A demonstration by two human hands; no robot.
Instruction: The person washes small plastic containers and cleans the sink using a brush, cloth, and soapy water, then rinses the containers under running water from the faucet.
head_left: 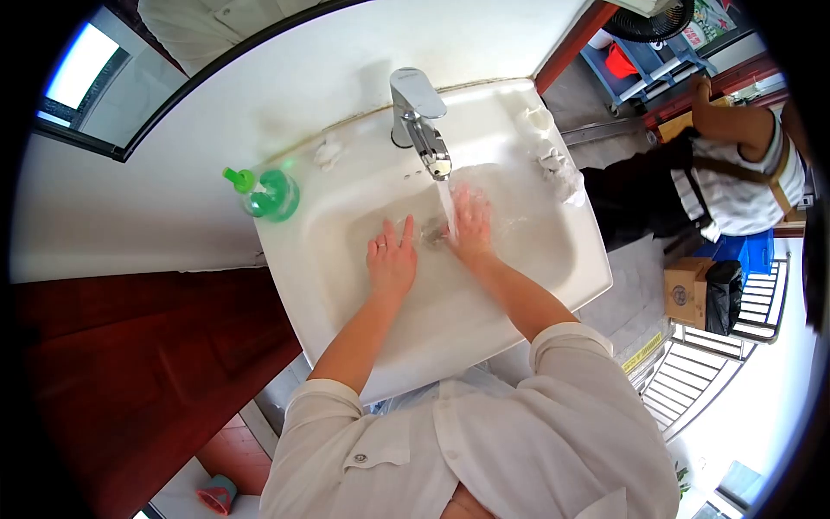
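Water runs from a chrome faucet (424, 130) into a white sink (328, 285). My right hand (471, 221) lies flat beside the stream at the basin's bottom, fingers stretched out and wet. My left hand (393, 257) is inside the basin to the left, its fingers spread, with a ring on one finger. Neither hand holds anything. Between them the drain (435, 232) shows through moving water. On the sink's left rim stands a green soap bottle (273, 196) with a pump top.
Crumpled white material (562, 176) lies on the sink's right rim. A mirror (138, 78) hangs at upper left, above a dark red wooden door (156, 346). Another person (735, 164) stands to the right, near a cardboard box (686, 291) and a metal railing (692, 372).
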